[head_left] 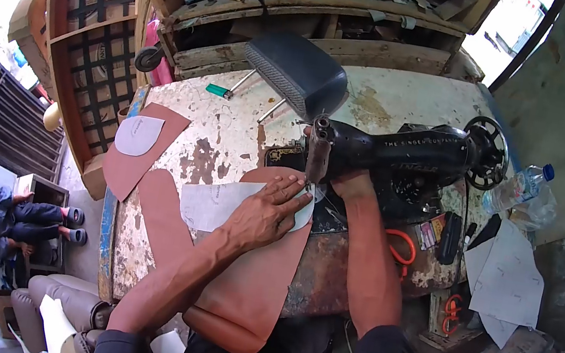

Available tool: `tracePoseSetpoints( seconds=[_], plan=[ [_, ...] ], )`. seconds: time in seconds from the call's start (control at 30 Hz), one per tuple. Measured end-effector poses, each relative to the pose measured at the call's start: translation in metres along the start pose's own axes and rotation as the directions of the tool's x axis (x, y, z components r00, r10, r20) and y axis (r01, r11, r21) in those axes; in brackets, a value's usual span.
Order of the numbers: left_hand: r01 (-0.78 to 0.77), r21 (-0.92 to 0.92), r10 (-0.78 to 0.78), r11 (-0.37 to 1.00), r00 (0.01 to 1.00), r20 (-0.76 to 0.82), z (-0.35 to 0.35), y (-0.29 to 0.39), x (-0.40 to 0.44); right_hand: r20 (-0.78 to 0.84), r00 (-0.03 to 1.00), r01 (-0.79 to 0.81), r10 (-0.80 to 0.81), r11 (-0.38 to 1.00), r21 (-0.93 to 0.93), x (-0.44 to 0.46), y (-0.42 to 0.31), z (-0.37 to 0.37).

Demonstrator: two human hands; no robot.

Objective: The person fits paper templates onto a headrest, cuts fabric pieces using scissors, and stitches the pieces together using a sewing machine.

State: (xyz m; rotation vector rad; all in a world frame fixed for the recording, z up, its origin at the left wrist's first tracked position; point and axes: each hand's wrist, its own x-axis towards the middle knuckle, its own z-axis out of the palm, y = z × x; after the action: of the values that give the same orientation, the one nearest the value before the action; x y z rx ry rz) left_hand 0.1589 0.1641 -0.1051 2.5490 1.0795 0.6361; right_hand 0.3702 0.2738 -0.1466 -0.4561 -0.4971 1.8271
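Note:
My left hand (268,208) lies flat, fingers stretched out, on a white paper pattern (206,204). Beneath the pattern is a large piece of brown leather-like material (253,277), which hangs over the table's front edge. The fingertips are close beside the needle area of a black sewing machine (400,152). My right hand (354,184) reaches under the machine's arm, at the far side of the needle; its fingers are hidden there. Further left lies another brown piece (136,170) with a small white pattern (138,135) on it.
A black headrest (297,73) and a green lighter (218,91) lie behind the machine on the worn table (195,116). To the right are orange-handled scissors (400,249), a water bottle (518,188) and paper sheets (511,273). Another person (11,216) sits at far left.

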Motion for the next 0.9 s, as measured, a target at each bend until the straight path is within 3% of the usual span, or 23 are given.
tracePoseSetpoints(
  seconds=[0.13,0.17,0.33,0.47,0.57,0.67,0.73,0.77,0.87,0.9],
  plan=[
    [0.013,-0.019,-0.012,1.000,1.000,0.010,-0.003,0.003,0.000,0.048,0.996,0.072,-0.072,0.997,0.009,0.009,0.010,-0.023],
    [0.023,-0.015,-0.023,1.000,1.000,0.007,-0.004,0.004,0.002,0.019,0.994,0.113,-0.111,0.986,-0.122,0.006,0.008,-0.018],
    [0.016,0.006,-0.016,1.000,1.000,0.007,-0.004,0.005,0.002,-0.012,0.972,0.224,-0.235,0.939,-0.262,-0.002,0.006,0.006],
    [-0.031,-0.009,0.031,0.999,1.000,-0.005,-0.002,0.003,0.001,-0.048,0.986,0.140,-0.160,0.950,-0.281,-0.001,0.005,-0.009],
    [-0.018,-0.007,0.018,1.000,1.000,-0.009,-0.002,0.004,0.001,0.028,0.987,0.159,-0.158,0.943,-0.291,0.002,0.004,-0.013],
    [-0.010,-0.031,0.010,0.999,1.000,-0.005,-0.002,0.003,0.001,0.059,0.988,0.145,-0.140,0.986,-0.085,0.000,0.004,-0.003],
    [-0.001,-0.039,0.000,0.999,1.000,-0.016,-0.003,0.002,0.001,-0.132,0.981,0.109,-0.141,0.968,-0.226,0.000,0.003,-0.003],
    [-0.002,-0.033,0.002,0.999,1.000,-0.009,-0.002,0.002,0.001,-0.130,0.982,0.106,-0.139,0.967,-0.232,0.002,0.004,-0.007],
    [-0.009,-0.039,0.009,0.999,1.000,-0.004,-0.002,0.001,0.002,0.031,0.994,0.110,-0.106,0.981,-0.158,0.009,0.004,-0.014],
    [-0.015,-0.051,0.015,0.999,1.000,0.002,-0.003,0.001,0.003,0.068,0.988,0.150,-0.137,0.956,-0.253,0.010,0.003,-0.014]
  ],
)
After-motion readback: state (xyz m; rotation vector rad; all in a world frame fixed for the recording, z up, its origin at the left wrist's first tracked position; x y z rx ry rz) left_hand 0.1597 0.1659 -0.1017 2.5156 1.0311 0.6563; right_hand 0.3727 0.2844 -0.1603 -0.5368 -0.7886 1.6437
